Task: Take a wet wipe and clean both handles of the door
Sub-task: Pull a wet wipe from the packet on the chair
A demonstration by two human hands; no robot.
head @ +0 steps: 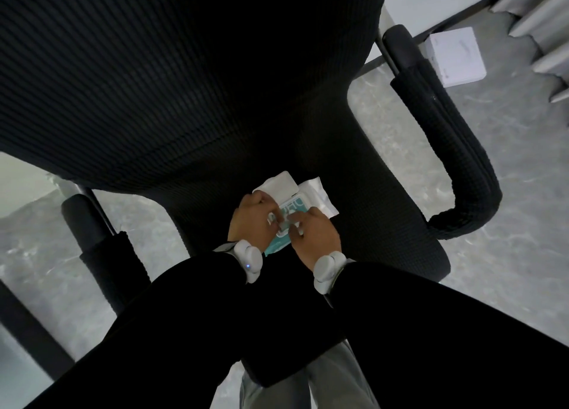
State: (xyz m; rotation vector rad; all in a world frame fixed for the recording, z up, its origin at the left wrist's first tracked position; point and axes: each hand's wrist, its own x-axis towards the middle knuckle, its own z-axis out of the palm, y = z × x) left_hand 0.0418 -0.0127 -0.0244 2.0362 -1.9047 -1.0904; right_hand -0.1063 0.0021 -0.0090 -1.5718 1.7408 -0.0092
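A white and teal wet wipe pack lies on the seat of a black mesh office chair, its white lid flipped up toward the backrest. My left hand rests on the pack's left side, fingers curled at the opening. My right hand presses on the pack from the right, fingertips pinching at the white wipe in the opening. Both wrists wear white bands over black sleeves. No door or door handle is in view.
The chair's tall backrest fills the upper view, with padded armrests on the left and right. A white box lies on the grey floor at upper right, next to grey curtain folds.
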